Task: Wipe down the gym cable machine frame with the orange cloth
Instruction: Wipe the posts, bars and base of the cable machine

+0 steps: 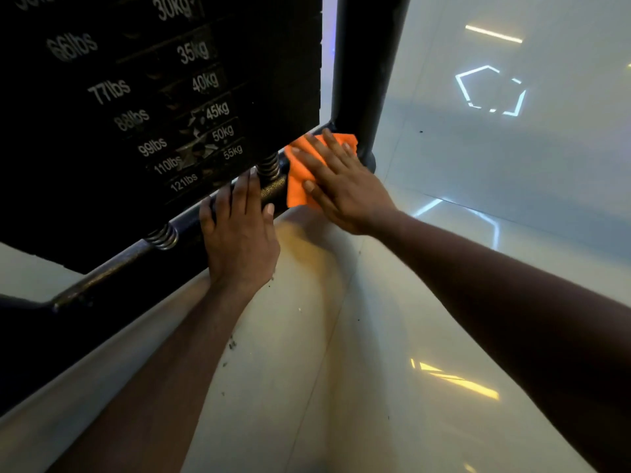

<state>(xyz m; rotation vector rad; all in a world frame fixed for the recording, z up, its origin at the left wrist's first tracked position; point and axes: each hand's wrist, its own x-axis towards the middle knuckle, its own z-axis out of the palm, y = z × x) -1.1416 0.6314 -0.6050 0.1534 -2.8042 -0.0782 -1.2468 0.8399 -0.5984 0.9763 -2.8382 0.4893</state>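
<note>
The right hand is laid flat, fingers straight and spread, on the folded orange cloth, which is pressed against the dark textured metal base bar of the cable machine frame, at the corner where that bar meets the black upright post. The cloth is not gripped; it is pinned by the palm, presumably so that it can be slid along the metal. The left hand is rested on the same bar just beside the cloth, fingers extended over its top, apparently as a brace for the body while low down. The bar's long axis is run diagonally from lower left to upper right, ending at the post. Behind it the black weight stack, marked in pounds and kilograms, is seated on two coiled steel springs. A glossy pale tiled floor is spread beneath.
</note>
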